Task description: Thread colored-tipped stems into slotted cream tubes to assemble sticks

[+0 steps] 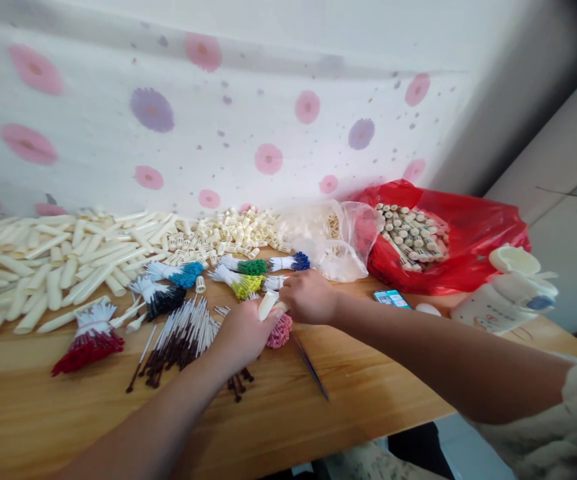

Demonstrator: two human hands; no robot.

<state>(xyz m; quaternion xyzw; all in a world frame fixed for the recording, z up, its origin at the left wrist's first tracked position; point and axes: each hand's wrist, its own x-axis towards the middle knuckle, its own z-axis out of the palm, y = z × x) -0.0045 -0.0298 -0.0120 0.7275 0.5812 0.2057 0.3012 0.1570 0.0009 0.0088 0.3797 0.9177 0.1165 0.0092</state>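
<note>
My left hand (241, 333) is closed around a cream plastic tube (267, 305) near the middle of the wooden table (288, 413). My right hand (308, 297) is closed too, its fingers pinched against the top of that same tube. Just below the two hands lies a pink-tipped bundle of thin sticks (279, 331). A loose heap of dark-tipped sticks (181, 340) lies by my left wrist.
Bundles with red (88, 343), black (161, 298), blue (181, 273), green (248, 267) and yellow (241, 285) tips lie around. Cream tubes (43, 267) are piled at left, small cream caps (223, 237) behind. A red bag (443, 240), a phone (391, 298) and a white jug (508, 293) sit right.
</note>
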